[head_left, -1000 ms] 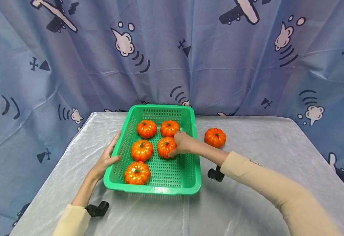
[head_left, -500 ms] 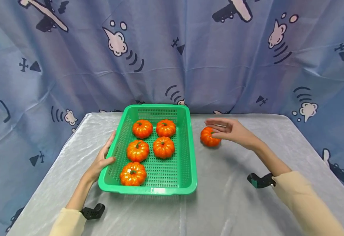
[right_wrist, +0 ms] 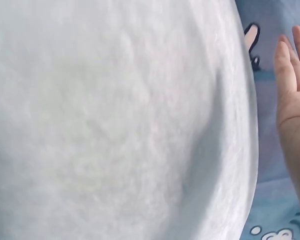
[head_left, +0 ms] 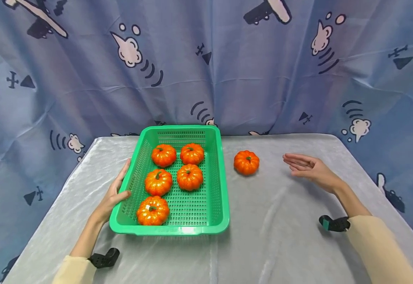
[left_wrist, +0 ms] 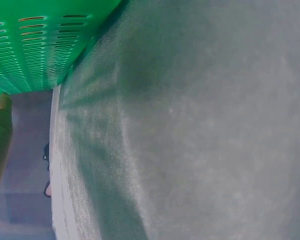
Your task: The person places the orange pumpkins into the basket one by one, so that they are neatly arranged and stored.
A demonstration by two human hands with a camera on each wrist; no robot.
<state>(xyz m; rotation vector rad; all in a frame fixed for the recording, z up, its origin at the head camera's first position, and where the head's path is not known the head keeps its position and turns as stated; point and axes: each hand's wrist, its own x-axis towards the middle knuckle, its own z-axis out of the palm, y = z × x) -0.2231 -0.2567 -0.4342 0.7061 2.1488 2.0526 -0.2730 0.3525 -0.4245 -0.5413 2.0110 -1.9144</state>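
Note:
A green plastic basket (head_left: 225,189) with perforated walls holds several shiny orange pumpkins, one of them a pumpkin (head_left: 190,177) right of the middle. My left hand (head_left: 112,199) grips the basket's left side, thumb over the rim and fingers along the outer wall. In the left wrist view, part of that hand (left_wrist: 0,120) shows against the basket wall (left_wrist: 40,45). Another pumpkin (head_left: 246,163) sits on the table to the right of the basket. Farther right, my right hand (head_left: 313,171) hovers with fingers extended and holds nothing; the right wrist view shows its palm (right_wrist: 297,102).
A silvery-grey cloth (head_left: 263,221) covers the table. Behind it hangs a blue curtain (head_left: 249,79) printed with planes and clouds. Black wrist cameras are strapped on both arms, the right camera (head_left: 334,223) near the sleeve.
My right hand has let go of a pumpkin inside the basket, then moved right, past the pumpkin on the table. The left hand stays on the basket. The head view has shifted slightly right.

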